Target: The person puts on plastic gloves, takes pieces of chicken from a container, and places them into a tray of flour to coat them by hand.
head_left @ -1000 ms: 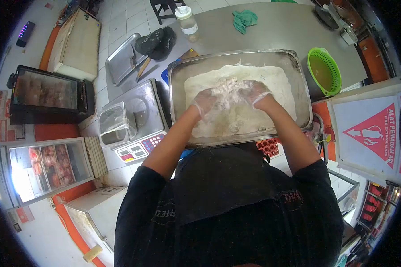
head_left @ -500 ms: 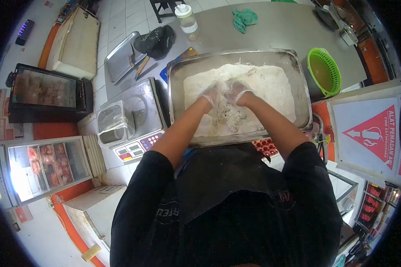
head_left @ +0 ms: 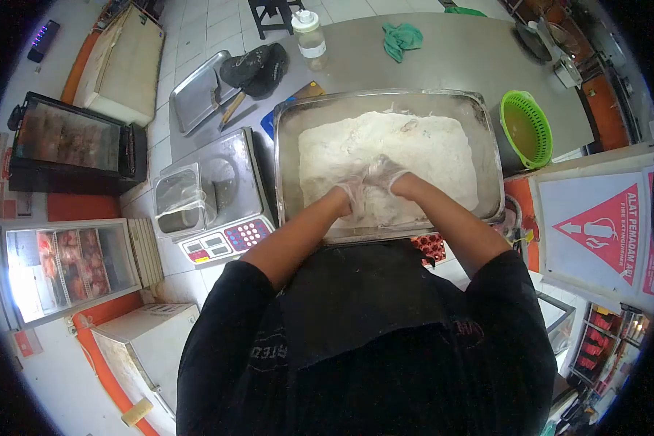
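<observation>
Head view
Left hand: your left hand (head_left: 351, 190), in a thin clear glove, is pressed into the flour (head_left: 414, 149) near the tray's near edge; fingers buried, so you cannot tell how far it is open or what it holds.
Right hand: your right hand (head_left: 385, 174), gloved too, lies touching the left, fingers curled down into the flour; its grasp is hidden.
Flour: a loose, pale heap filling most of the tray (head_left: 287, 145) on the worktop (head_left: 458, 51).
Handling: probably light, soft and powdery, clinging to gloves; scoop from beneath with cupped hands, not pinching.
Nearby: scale (head_left: 221, 192) just left of the tray; green basket (head_left: 527, 123) to its right.
</observation>
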Tool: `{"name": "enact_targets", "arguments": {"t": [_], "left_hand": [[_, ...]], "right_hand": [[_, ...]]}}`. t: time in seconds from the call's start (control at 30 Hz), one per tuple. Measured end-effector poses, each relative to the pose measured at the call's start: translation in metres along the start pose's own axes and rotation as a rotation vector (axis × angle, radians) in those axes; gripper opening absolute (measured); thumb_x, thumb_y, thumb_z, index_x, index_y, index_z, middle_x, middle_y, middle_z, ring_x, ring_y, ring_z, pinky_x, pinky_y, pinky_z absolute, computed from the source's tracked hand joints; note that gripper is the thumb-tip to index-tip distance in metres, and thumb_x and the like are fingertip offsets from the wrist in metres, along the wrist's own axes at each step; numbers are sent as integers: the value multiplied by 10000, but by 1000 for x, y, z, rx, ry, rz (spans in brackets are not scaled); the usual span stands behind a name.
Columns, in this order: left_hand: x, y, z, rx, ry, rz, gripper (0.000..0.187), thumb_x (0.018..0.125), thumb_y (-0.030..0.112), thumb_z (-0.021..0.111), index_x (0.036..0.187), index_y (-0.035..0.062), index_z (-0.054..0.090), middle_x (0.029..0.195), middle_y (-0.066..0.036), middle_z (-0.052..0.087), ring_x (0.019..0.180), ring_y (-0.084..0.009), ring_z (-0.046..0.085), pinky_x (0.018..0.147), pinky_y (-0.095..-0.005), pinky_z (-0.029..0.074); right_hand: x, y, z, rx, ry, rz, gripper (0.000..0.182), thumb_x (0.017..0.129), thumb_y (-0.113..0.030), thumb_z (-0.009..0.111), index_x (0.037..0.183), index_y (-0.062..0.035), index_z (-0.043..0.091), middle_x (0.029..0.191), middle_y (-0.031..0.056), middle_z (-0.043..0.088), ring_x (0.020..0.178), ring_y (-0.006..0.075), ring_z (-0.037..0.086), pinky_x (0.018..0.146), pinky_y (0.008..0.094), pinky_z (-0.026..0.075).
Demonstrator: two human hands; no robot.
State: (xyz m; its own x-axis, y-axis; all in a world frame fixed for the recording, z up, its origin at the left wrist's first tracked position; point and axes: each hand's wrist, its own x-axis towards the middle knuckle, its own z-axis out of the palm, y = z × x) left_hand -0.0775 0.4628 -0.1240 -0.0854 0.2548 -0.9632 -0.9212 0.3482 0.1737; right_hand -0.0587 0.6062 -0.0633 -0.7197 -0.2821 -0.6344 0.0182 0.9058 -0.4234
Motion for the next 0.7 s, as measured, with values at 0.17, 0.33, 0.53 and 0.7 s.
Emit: {"name": "enact_targets", "arguments": {"t": [0.17, 0.33, 0.53, 0.7], "left_hand": [[-51, 23, 2, 386, -155, 739, 389, 982, 320, 547, 1258, 49, 592, 1133, -102, 677, 953, -213, 656, 854, -350, 531], [-67, 32, -12, 333, -303, 942, 405, 964, 273, 568, 1300, 48, 568, 1188, -90, 658, 1023, -198, 636, 871, -356, 530], [-72, 56, -44, 384, -200, 791, 453, 982, 331, 494, 1327, 43, 548, 1245, -103, 633, 1126, -204, 605, 913, -386, 503], [168, 92, -87, 995, 450, 702, 556, 972, 429, 468, 1358, 31, 509, 1309, -153, 586, 1148, -253, 598, 956, -365, 478]], "right_hand": [[-35, 30, -3, 573, 572, 251, 670, 846, -353, 663, 1378, -1, 461, 1304, 200, 591, 1197, 314, 574, 1003, 338, 454], [-45, 47, -5, 729, 739, 104, 766, 822, -343, 696, 1441, -12, 389, 1328, 203, 574, 1198, 308, 572, 1016, 337, 445], [-107, 56, -81, 119, 414, -106, 591, 919, -377, 577, 1392, -37, 477, 1369, 170, 555, 1262, 339, 517, 1078, 355, 386], [15, 162, -46, -26, 637, -7, 560, 929, -439, 517, 1306, -27, 559, 1322, 182, 582, 1246, 314, 527, 1066, 385, 388]]}}
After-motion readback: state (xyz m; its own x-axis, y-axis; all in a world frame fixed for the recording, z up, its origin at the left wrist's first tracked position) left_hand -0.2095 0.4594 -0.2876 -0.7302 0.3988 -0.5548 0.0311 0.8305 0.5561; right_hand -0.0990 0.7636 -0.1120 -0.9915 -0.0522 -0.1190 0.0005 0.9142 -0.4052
